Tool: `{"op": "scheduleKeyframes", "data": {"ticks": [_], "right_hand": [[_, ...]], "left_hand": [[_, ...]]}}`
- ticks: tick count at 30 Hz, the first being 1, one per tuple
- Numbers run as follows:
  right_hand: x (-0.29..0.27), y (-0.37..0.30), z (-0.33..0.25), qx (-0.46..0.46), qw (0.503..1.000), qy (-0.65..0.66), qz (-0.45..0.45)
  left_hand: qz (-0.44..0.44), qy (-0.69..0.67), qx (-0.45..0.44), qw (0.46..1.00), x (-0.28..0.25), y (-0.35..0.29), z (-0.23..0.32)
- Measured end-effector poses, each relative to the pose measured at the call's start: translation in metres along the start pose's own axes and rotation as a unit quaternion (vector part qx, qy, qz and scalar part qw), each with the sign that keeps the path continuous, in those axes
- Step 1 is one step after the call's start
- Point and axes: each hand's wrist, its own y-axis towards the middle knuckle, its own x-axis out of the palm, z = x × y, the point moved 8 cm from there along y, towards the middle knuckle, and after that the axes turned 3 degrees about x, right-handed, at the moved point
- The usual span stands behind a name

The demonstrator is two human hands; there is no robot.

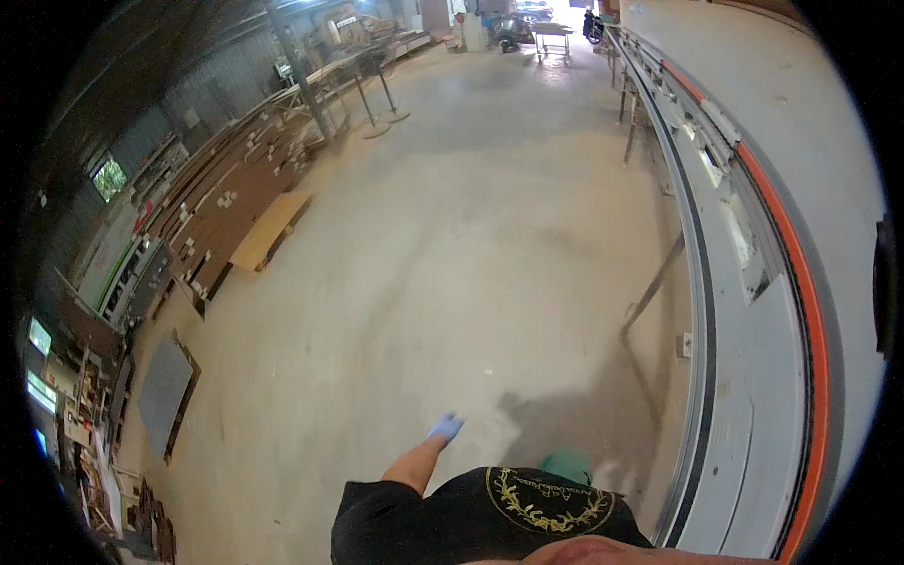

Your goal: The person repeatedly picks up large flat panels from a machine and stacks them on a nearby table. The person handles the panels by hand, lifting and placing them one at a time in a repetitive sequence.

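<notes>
My left hand [446, 427], in a light blue glove, hangs out over the bare concrete floor [452, 273] at the end of my bent arm. Its fingers look loosely stretched, and nothing shows in them. My right hand is out of sight below my black shirt [452, 518], which has a yellow wreath print. Beyond the shirt's edge a rounded green thing [568, 464] shows in part; I cannot make out what it is.
Along my right runs a long machine bed [753, 414] with an orange strip [800, 292] and metal legs [652, 282]. To the left are stacked brown boards [217, 202], a yellowish panel [269, 231] and a grey panel [165, 394]. A cart [552, 38] stands far ahead.
</notes>
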Motion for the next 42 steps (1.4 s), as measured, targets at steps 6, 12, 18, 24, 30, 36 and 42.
{"op": "scheduleKeyframes", "data": {"ticks": [6, 12, 18, 24, 30, 36, 42], "right_hand": [[-0.096, 0.188, -0.077, 0.032, 0.999, 0.030, 0.001], [-0.307, 0.370, -0.287, -0.063, 0.997, 0.008, 0.037], [-0.538, 0.573, -0.505, -0.265, 0.931, 0.185, 0.168], [-0.563, 0.735, -0.559, -0.128, 0.969, 0.150, 0.151], [-0.562, 0.831, -0.529, 0.030, 0.998, 0.005, -0.055], [-0.711, 0.998, -0.616, 0.053, 0.999, -0.001, 0.000], [-0.925, 1.162, -0.841, -0.033, 0.991, -0.104, 0.075]], "left_hand": [[0.015, -0.099, 0.204, 0.974, 0.018, 0.235, 0.321], [-0.129, 0.102, 0.035, 0.986, 0.071, 0.323, 0.285], [-0.194, 0.114, -0.289, 0.930, 0.079, 0.373, 0.229], [-0.247, 0.175, -0.237, 0.923, 0.038, 0.579, 0.376], [-0.064, 0.010, 0.089, 0.994, 0.003, 0.934, 0.750], [0.052, -0.061, 0.194, 0.978, -0.057, 1.184, 1.062], [-0.077, 0.075, 0.062, 0.992, -0.005, 1.259, 1.011]]}}
